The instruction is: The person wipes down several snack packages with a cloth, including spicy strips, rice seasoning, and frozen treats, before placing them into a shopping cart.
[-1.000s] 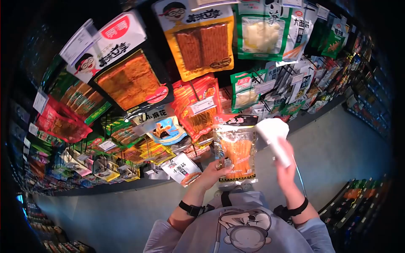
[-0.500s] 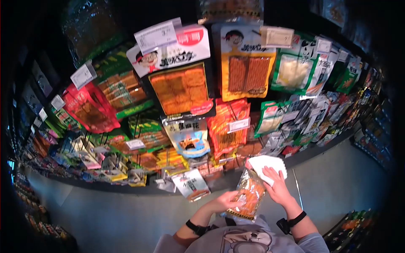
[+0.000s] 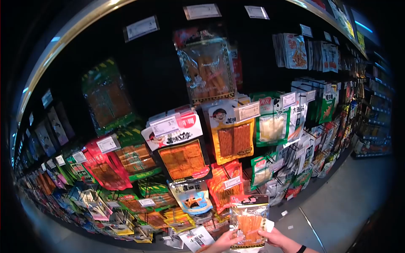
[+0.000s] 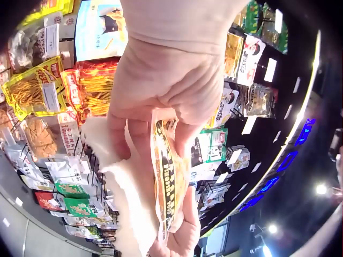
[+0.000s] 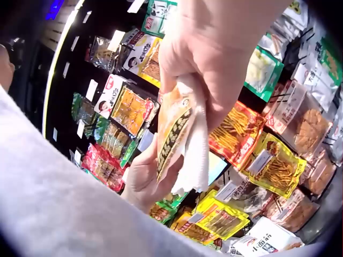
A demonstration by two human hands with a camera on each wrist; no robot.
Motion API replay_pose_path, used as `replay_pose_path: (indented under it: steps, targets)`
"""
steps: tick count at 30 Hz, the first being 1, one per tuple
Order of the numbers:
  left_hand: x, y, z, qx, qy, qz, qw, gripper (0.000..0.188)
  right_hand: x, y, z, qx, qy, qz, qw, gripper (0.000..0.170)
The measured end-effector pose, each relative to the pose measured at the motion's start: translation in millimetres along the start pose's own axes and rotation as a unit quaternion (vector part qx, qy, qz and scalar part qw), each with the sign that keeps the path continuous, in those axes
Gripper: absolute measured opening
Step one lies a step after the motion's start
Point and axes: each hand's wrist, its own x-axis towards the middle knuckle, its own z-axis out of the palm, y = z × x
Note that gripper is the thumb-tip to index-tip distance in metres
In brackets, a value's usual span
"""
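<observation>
1. Position: I find the snack packet between my two hands, in front of the display rack and near its lower hanging goods. It reaches upward from my fingertips; most of its length stands above my grip.
2. Axis: its long axis runs close to upright in the head view, and its printed front faces me.
3. Nearer hand: neither. My left hand holds the lower left edge, my right hand the lower right edge; both touch it.
4. Fingers: narrow on both sides. My left thumb lies on the front, with the fingers behind. My right thumb also lies on the front; those right fingers wrap behind, taking in a white cloth.
5. Cloth: it lies against the packet's back and shows past its right edge in the head view.
6. Reference: a similar-looking packet hangs higher on the rack, up and to the left, well apart from my fingers.
</observation>
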Motion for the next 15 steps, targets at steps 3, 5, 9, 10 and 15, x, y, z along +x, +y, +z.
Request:
replay_pose_path:
  steps: [3, 5, 9, 10, 15]
  targets:
    - [-0.8, -6.3, 6.9, 0.077, 0.062, 0.065, 0.993, 0.052, 7.3, -4.1, 6.5, -0.09, 0.029, -0.053, 0.994, 0.058]
    - [-4.7, 3.8, 14.9, 0.102, 0.097, 0.13, 0.981, 0.051, 10.3, -8.6, 4.5, -0.18, 0.035, -0.114, 0.976, 0.064]
    - [-8.8, 11.1, 11.9, 0.139, 0.109, 0.159, 0.971, 0.054, 3.4, -23.2, 21.8, -0.256, 0.096, -0.213, 0.938, 0.052]
    - [-19.3, 24.3, 17.0, 0.178, 0.136, 0.12, 0.967, 0.056, 3.4, -23.3, 21.7, -0.216, 0.111, -0.208, 0.948, 0.051]
    - [-41.4, 56.2, 14.4, 0.132, 0.096, 0.034, 0.986, 0.068, 4.2, -23.3, 18.7, -0.009, 0.175, -0.175, 0.969, 0.048]
